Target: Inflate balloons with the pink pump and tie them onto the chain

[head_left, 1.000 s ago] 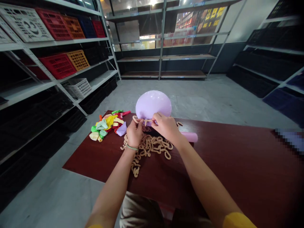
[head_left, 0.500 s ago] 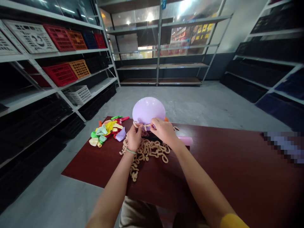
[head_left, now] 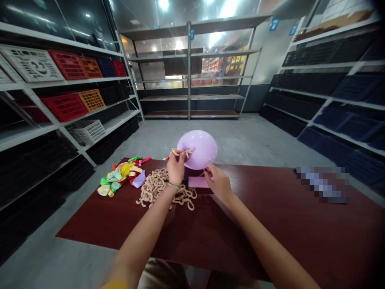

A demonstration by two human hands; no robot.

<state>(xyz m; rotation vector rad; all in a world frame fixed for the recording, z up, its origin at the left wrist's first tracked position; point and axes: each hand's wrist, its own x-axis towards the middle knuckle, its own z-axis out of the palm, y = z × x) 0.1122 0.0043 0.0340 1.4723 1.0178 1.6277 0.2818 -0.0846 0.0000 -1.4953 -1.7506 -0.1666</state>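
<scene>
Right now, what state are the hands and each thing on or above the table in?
Left hand: pinching a tan strand
Right hand: fingers bent, grip unclear
Lavender balloon: inflated
Small balloons: limp, piled
Tan loops: heaped
Pink object: partly hidden
Item at far right: blurred, state unclear

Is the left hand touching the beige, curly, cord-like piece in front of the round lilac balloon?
Touching. The head view shows the left hand pinching the beige, curly, cord-like piece between thumb and fingers, its curls showing on both sides.
</scene>
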